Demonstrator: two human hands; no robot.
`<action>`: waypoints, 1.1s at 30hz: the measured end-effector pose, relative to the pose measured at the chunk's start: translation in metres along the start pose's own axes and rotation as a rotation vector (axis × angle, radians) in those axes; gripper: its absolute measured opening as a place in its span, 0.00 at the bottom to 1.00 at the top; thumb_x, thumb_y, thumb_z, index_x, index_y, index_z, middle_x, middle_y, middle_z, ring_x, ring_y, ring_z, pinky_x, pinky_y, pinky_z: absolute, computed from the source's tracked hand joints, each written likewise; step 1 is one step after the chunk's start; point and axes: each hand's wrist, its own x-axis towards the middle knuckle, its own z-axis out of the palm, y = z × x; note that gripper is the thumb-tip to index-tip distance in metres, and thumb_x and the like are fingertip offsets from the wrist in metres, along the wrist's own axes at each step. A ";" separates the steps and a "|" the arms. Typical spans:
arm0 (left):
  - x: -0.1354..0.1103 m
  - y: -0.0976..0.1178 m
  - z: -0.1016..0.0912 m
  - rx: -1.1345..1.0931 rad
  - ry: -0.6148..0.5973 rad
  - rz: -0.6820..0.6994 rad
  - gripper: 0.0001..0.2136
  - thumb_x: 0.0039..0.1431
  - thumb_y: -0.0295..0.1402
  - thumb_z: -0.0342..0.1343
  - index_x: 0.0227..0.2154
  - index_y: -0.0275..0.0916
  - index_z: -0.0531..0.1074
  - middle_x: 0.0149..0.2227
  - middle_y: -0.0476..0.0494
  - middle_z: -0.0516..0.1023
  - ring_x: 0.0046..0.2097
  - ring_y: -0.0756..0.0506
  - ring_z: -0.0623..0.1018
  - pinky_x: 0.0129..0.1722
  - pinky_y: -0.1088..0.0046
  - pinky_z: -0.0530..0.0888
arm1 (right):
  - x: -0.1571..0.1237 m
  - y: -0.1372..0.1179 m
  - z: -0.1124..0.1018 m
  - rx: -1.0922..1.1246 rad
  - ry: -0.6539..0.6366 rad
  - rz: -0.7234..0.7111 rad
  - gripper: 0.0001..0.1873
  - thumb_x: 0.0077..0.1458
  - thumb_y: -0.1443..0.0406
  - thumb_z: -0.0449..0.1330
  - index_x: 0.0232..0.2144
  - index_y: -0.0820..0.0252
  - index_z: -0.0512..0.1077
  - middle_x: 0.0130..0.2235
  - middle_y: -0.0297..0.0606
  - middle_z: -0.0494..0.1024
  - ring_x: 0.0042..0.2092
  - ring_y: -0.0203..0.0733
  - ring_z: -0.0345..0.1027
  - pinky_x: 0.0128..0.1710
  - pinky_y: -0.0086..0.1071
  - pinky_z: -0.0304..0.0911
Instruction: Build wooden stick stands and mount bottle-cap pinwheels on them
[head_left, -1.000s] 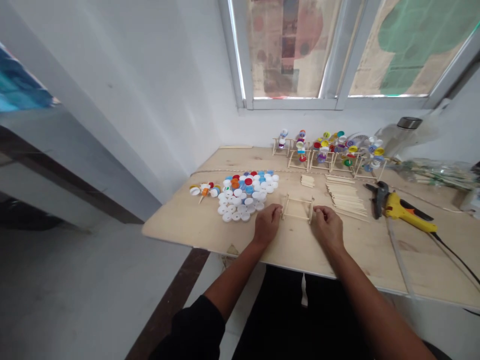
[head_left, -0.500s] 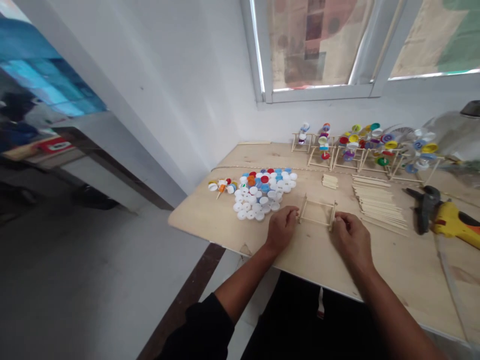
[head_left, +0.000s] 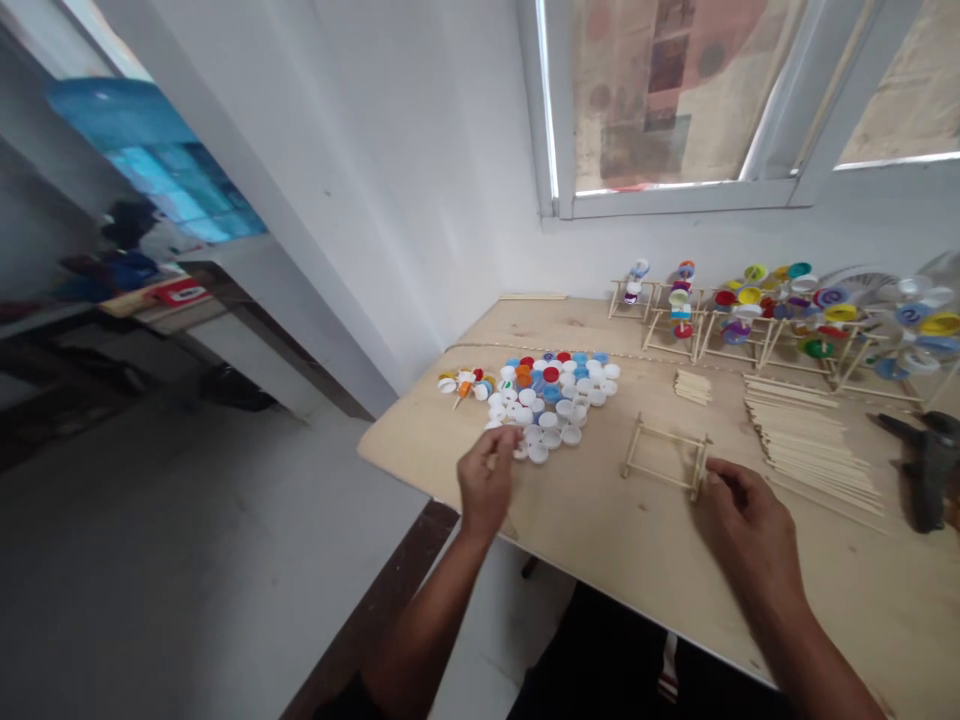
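Note:
A small frame of wooden sticks (head_left: 666, 456) lies on the plywood board (head_left: 600, 520). My right hand (head_left: 746, 525) rests beside its right end, fingertips touching that end, fingers curled. My left hand (head_left: 487, 480) is away from the frame, at the near edge of a pile of white and coloured bottle caps (head_left: 551, 395). Its fingers are pinched over a white cap at the pile's edge.
A heap of loose wooden sticks (head_left: 814, 445) and a short stack of sticks (head_left: 694, 385) lie right of the frame. Finished stick-and-cap models (head_left: 780, 315) line the wall under the window. A glue gun (head_left: 930, 465) lies far right. Floor drops off left of the board.
My left hand has left the frame's left end and moved left to the cap pile. My right hand stays at the frame's right end. The view has swung left.

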 end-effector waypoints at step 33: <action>0.108 -0.088 -0.054 0.751 0.019 -0.238 0.10 0.53 0.36 0.51 0.30 0.37 0.76 0.33 0.40 0.79 0.37 0.40 0.76 0.34 0.69 0.67 | 0.000 0.000 0.004 -0.002 0.056 -0.054 0.22 0.48 0.53 0.54 0.38 0.62 0.75 0.39 0.47 0.78 0.40 0.51 0.71 0.44 0.45 0.63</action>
